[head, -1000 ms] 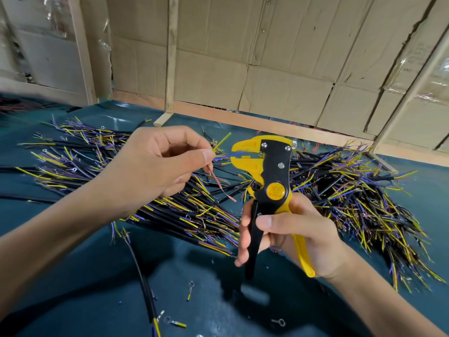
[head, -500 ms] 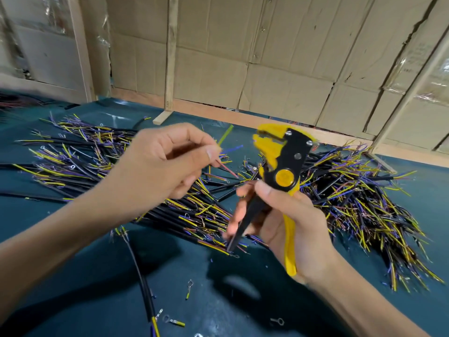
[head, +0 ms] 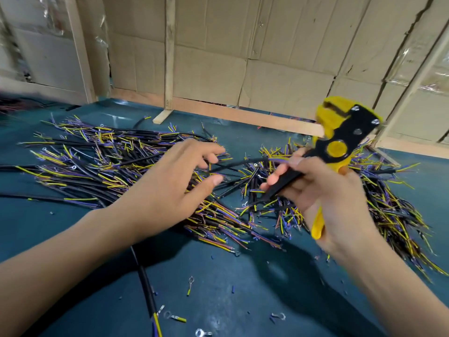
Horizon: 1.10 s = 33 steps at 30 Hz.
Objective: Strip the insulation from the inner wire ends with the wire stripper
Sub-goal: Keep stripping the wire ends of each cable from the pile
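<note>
The right hand [head: 323, 190] grips the wire stripper [head: 332, 152] by its handles, at about 3 o'clock from the view's centre, the yellow head tilted up toward 1 o'clock and lifted off the desk [head: 230, 283]. The left hand [head: 170, 188] hovers over the wire pile [head: 102, 171], fingers loosely spread and grasping nothing that can be made out; a black cable [head: 233, 164] runs just past its fingertips toward the stripper. The pile spreads from 9 o'clock across to 4 o'clock, leaving bare green desk toward 6 o'clock, dotted with ring terminals [head: 190, 283] and bits of insulation. At 12 o'clock the desk's far edge meets a wooden rail [head: 230, 113] and a cardboard wall [head: 255, 57].
</note>
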Available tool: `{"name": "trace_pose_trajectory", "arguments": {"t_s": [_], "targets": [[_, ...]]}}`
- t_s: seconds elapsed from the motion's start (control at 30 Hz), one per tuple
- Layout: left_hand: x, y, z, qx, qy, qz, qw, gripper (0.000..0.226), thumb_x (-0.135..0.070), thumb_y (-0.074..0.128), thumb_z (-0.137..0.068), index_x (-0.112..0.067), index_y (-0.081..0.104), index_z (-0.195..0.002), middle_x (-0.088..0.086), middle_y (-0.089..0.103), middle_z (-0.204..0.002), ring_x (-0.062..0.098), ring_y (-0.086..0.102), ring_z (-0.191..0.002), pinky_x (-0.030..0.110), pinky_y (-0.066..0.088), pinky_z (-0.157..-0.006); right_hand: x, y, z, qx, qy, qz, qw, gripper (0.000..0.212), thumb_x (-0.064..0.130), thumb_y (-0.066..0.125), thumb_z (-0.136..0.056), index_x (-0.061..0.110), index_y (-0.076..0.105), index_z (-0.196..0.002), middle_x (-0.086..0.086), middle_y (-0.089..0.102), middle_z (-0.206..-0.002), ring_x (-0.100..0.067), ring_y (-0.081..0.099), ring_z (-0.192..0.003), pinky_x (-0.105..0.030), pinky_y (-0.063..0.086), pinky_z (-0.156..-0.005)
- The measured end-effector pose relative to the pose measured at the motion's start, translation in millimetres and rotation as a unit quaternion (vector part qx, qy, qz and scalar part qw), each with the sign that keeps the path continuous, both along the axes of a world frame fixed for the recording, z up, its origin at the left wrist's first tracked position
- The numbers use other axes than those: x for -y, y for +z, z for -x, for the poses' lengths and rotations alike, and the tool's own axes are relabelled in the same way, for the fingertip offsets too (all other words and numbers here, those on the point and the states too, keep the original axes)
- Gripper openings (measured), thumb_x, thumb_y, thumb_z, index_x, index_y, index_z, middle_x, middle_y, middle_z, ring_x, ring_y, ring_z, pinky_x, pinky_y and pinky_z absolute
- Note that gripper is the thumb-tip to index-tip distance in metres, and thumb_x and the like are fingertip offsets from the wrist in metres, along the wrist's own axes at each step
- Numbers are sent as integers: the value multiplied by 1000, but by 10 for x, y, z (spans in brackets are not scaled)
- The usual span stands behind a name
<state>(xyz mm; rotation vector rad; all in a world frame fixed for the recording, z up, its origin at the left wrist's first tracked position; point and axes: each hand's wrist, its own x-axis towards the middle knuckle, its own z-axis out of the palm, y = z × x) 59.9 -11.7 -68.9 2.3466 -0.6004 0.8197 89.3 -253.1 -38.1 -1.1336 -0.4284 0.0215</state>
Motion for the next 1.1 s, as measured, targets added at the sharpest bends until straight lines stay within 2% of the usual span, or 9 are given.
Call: {"name": "trace_pose_trajectory", "arguments": {"t_s": [0.07,0.17,0.37,0.47,0.63,0.77,0.83,0.97,1.1], "targets": [[-100,-19,-69,-60,47,-113,991,47,-41,50,-101,-23,43,-143,-7,54,-125,12,51,-116,33,38,-105,115,97,-75,3,-59,-19,998,11,-3,55,-91,5,57,-84,-15,60,-70,-32,64,-64,-48,60,-71],[-156,-40,-131,-159,70,-306,936,48,-49,29,-104,-34,43,-148,-11,47,-142,16,41,-130,40,34,-109,272,181,-163,-37,-164,-47,985,13,2,58,-94,5,59,-82,-13,64,-73,-31,68,-69,-45,60,-76],[-169,76,-154,-125,7,-308,943,27,-42,47,-102,-46,63,-123,-21,53,-115,7,42,-108,33,33,-93,368,251,-155,-113,-289,-133,941,21,27,75,-90,12,59,-89,-12,66,-85,-25,72,-68,-37,62,-71],[-147,64,-140,-106,12,-329,938,23,-41,44,-102,-43,62,-117,-23,47,-105,3,34,-99,28,23,-83,347,272,-142,-104,-323,-153,928,16,20,72,-92,10,61,-89,-13,65,-86,-26,72,-68,-37,63,-72],[-30,66,-50,9,-40,-231,972,28,-19,50,-104,-19,64,-128,-1,60,-119,23,54,-105,42,44,-96,243,257,-113,-6,-354,-130,926,18,4,65,-93,4,55,-107,-17,55,-83,-31,61,-78,-46,63,-81],[275,20,-21,-5,-46,-318,947,42,-53,39,-102,-35,59,-134,-13,60,-122,17,51,-112,38,42,-95,132,207,-44,48,-336,-87,937,20,-3,64,-91,5,55,-107,-14,57,-78,-31,60,-73,-47,60,-76],[387,-66,-19,-41,-39,-344,937,37,-53,36,-103,-40,60,-128,-17,57,-122,15,48,-113,38,38,-96,97,170,-26,42,-338,-55,939,15,-3,65,-89,8,57,-95,-10,58,-71,-28,60,-63,-43,59,-69],[421,-94,17,41,-92,-226,969,19,-35,54,-103,-29,71,-109,-12,64,-113,17,58,-101,40,42,-91,125,159,-25,12,-374,-51,926,10,-6,65,-82,-2,57,-87,-9,57,-68,-23,64,-56,-33,54,-57],[425,43,100,156,-110,7,982,11,-15,62,-100,-10,70,-104,2,70,-106,13,67,-98,33,52,-88,200,179,-68,27,-425,-61,903,16,0,71,-83,-7,61,-94,-9,60,-73,-24,66,-60,-40,56,-61]]}}
